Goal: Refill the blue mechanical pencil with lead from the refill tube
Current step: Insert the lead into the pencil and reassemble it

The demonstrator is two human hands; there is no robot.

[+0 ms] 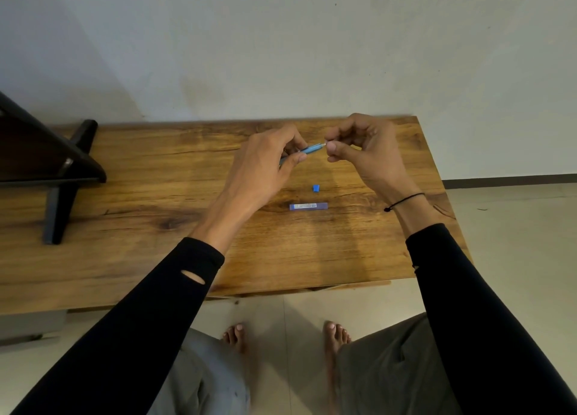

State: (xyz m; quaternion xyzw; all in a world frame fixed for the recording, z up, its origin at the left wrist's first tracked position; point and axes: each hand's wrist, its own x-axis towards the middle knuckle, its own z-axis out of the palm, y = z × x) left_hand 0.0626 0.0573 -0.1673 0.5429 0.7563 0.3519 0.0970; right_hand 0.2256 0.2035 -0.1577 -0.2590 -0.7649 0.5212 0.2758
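My left hand (pixel 265 161) grips the blue mechanical pencil (pixel 310 149) by its barrel above the wooden table (pixel 150 227), with the pencil's end pointing right. My right hand (pixel 365 152) pinches at that end with thumb and forefinger; what lies between the fingertips is too small to tell. A small blue cap (pixel 316 188) lies on the table below the hands. The purple-blue refill tube (pixel 308 206) lies flat just in front of the cap, apart from both hands.
A dark wooden stand (pixel 59 164) sits at the table's left. The wall runs right behind the table. The table's right edge is close to my right forearm, and my bare feet (pixel 237 336) rest on the tiled floor below the near edge.
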